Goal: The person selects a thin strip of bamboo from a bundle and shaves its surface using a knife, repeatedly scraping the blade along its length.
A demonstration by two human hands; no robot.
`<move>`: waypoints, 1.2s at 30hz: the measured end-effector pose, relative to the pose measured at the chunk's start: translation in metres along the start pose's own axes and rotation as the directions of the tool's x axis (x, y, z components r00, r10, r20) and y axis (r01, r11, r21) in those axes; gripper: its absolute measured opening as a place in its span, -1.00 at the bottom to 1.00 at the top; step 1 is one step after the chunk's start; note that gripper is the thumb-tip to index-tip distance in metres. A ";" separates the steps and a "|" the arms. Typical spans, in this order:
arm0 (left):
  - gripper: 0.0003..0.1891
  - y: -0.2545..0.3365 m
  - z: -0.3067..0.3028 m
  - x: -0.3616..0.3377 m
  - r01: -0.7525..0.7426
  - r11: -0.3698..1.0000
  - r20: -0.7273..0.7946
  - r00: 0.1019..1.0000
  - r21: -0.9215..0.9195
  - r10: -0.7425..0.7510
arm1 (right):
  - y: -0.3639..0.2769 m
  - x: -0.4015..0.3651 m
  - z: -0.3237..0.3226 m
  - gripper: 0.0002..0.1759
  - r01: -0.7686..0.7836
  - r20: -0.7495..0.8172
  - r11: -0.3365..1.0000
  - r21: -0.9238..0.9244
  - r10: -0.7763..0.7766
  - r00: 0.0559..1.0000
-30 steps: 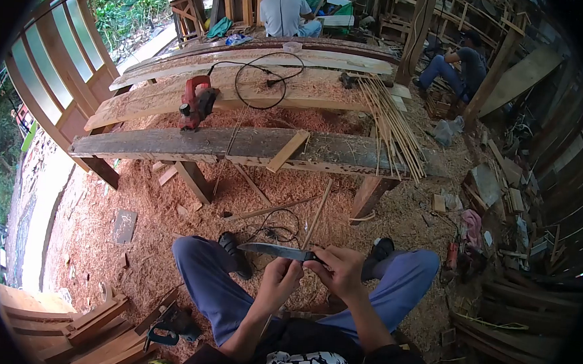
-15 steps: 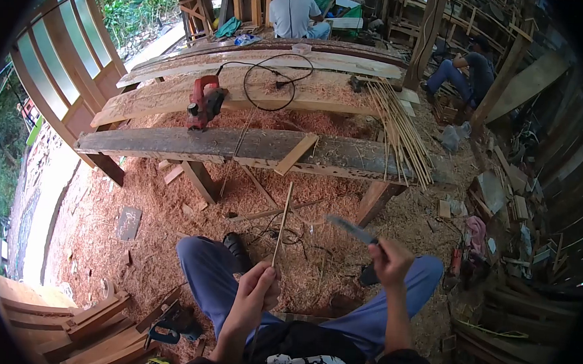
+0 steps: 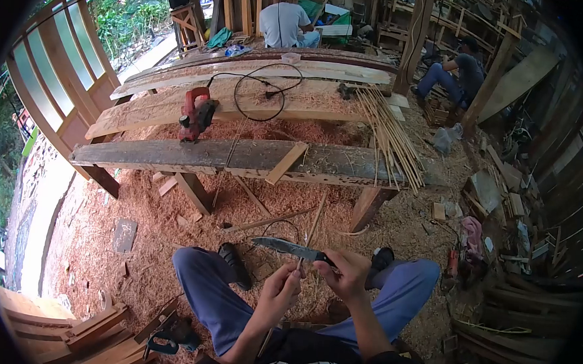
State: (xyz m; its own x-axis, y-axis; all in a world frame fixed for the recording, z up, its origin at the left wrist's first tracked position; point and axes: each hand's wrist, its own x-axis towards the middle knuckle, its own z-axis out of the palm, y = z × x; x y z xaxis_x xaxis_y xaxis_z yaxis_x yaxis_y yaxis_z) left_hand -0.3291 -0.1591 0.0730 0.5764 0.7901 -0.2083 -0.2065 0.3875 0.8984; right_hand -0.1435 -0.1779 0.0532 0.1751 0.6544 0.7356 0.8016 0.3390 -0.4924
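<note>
My left hand [image 3: 279,289] is closed around a thin bamboo stick [image 3: 315,218], which points up and away from me between my knees. In my right hand [image 3: 345,276] is a knife [image 3: 286,247] with a dark handle, its wide grey blade pointing left. The blade lies across the stick just above my left fingers. My two hands are close together. On the bench's right end rests a bundle of similar bamboo sticks [image 3: 393,138].
A long plank bench [image 3: 193,154] stands ahead, bearing a red electric planer [image 3: 196,115] with a looped cord and a small board [image 3: 286,163]. Wood shavings cover the floor. A blue power tool [image 3: 174,335] lies at lower left. Two people sit farther back.
My right hand has come left and down, bringing the knife from beside the stick to across it. My left hand has shifted slightly right with the stick. The head view has shifted slightly.
</note>
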 end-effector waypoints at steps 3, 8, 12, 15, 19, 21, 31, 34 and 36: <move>-0.80 0.000 -0.002 -0.002 -0.012 0.998 -0.070 0.997 0.068 0.017 | 0.004 0.003 -0.003 -0.57 -0.003 0.047 1.000 -0.002 0.003 0.999; -0.79 0.007 -0.011 -0.001 0.047 0.996 -0.062 0.997 0.081 -0.042 | 0.021 0.008 -0.012 -0.53 0.043 -0.036 0.988 -0.145 -0.049 0.998; -0.80 0.003 -0.018 0.001 0.048 0.997 -0.020 0.999 0.053 -0.047 | 0.028 0.003 -0.015 -0.52 0.040 -0.019 0.975 -0.220 -0.045 0.999; -0.79 0.000 -0.019 0.003 0.060 0.994 -0.042 0.998 0.087 -0.056 | 0.028 0.000 -0.013 -0.57 0.032 -0.009 0.978 -0.208 -0.034 0.999; -0.80 -0.013 -0.013 0.015 -0.042 0.981 -0.059 0.997 0.188 0.054 | 0.014 -0.004 0.008 -0.59 -0.127 -0.008 0.992 -0.004 0.127 0.992; -0.80 -0.018 -0.008 0.018 -0.116 0.931 -0.026 0.991 0.346 0.133 | 0.008 -0.003 0.015 -0.60 -0.163 -0.030 0.984 0.075 0.165 0.986; -0.78 -0.001 -0.026 0.007 0.045 0.999 -0.044 0.998 0.028 -0.044 | 0.042 0.012 -0.010 -0.51 0.087 -0.006 0.962 -0.259 -0.092 0.996; -0.81 0.002 -0.023 0.011 0.147 0.975 0.015 0.989 -0.167 -0.146 | 0.042 0.003 -0.011 -0.55 0.059 -0.068 0.977 -0.207 -0.074 0.995; -0.82 0.004 -0.018 0.014 0.211 0.937 0.054 0.978 -0.280 -0.204 | 0.035 -0.002 -0.010 -0.59 -0.197 -0.014 0.980 0.009 0.197 0.980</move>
State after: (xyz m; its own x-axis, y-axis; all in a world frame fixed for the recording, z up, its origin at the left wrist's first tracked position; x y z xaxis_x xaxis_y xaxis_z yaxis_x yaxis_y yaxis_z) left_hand -0.3360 -0.1383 0.0669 0.6480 0.6679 -0.3661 -0.2934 0.6624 0.6893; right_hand -0.1106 -0.1739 0.0394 0.3380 0.6988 0.6304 0.7461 0.2093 -0.6321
